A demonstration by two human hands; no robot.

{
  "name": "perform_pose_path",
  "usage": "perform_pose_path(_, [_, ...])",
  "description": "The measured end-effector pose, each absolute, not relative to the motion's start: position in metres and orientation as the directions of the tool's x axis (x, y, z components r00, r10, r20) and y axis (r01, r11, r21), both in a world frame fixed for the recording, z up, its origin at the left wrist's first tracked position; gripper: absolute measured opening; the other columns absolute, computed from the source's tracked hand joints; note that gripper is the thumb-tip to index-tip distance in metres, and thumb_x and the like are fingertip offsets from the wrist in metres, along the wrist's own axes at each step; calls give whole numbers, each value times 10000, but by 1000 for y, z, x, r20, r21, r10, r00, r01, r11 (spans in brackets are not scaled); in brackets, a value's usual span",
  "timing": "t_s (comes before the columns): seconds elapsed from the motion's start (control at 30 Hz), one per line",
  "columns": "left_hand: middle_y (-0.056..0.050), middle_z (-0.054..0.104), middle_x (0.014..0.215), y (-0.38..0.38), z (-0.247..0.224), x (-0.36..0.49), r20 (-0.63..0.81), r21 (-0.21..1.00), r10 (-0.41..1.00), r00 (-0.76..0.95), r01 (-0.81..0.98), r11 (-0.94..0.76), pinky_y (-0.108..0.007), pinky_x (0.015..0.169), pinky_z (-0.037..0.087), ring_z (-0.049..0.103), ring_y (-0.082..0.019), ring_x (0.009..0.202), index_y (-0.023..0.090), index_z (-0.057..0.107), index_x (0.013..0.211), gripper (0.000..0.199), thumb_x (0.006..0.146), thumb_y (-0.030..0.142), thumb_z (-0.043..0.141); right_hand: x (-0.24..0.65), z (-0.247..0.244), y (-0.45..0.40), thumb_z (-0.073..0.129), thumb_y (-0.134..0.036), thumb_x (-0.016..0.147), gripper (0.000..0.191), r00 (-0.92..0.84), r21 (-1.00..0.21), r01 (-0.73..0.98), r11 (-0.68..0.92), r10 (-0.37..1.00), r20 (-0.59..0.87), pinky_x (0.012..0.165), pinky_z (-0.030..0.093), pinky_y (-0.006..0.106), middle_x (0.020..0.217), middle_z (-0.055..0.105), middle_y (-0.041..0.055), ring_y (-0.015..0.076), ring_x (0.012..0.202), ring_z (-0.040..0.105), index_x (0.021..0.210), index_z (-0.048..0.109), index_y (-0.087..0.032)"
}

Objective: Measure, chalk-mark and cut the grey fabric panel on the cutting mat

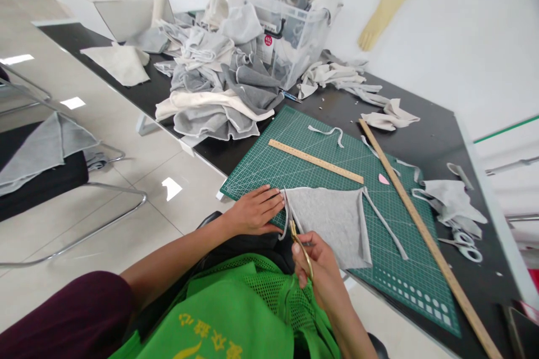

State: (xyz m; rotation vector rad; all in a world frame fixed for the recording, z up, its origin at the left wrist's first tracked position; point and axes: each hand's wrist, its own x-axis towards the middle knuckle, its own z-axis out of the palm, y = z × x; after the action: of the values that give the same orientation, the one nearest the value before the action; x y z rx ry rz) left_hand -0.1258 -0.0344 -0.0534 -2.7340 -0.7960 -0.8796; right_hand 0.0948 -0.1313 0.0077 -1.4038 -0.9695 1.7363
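My right hand (315,262) grips a pair of scissors (293,229) with gold handles. Their blades point away from me, along the left edge of a grey fabric piece (330,221). A narrow strip hangs partly apart from that edge, on the left of the blades. My left hand (261,210) lies flat on the green cutting mat (295,126), fingers outstretched, its tips at the strip and the fabric's upper left corner. Another thin cut strip (385,223) lies along the fabric's right side.
A short wooden ruler (315,161) and a long wooden ruler (425,227) lie on the mat. White-handled scissors (465,247) and fabric scraps (452,202) are at right. Behind stand a heaped fabric pile (227,78) and a clear plastic bin (295,28). A chair (113,235) is at left.
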Motion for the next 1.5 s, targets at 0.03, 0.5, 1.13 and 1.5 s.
perform_pose_path(0.03, [-163,639,1370,-34,-53,-126,584,9,438,684,534,-846,-509,1191,414,546,-309,1349,98,592,1338,690,919,647,585,94,8,-129,756,-597,806,468,-175,-875,-58,-481,868,-466,366,253,174,446,445,-132,50,330,332,921,492,-228])
perform_pose_path(0.5, [-151,646,1367,-33,-53,-125,608,-19,416,676,536,-844,-505,1194,411,571,-317,1324,102,618,1299,655,940,646,551,87,6,-125,724,-570,852,428,-185,-882,-130,-453,885,-428,366,274,154,535,406,-138,34,361,323,949,480,-232])
perform_pose_path(1.13, [-175,650,1349,-34,-53,-125,621,-1,408,669,521,-854,-518,1191,410,551,-322,1345,94,599,1316,661,923,626,593,89,7,-126,744,-548,841,422,-179,-897,-53,-438,888,-423,378,266,155,497,422,-138,45,364,356,974,512,-221])
perform_pose_path(1.5, [-158,654,1344,-35,-56,-125,577,10,443,686,536,-844,-516,1205,390,543,-306,1348,133,603,1323,635,924,627,587,95,2,-133,719,-585,850,445,-199,-878,-114,-465,876,-439,395,294,173,513,459,-122,55,369,370,979,483,-230])
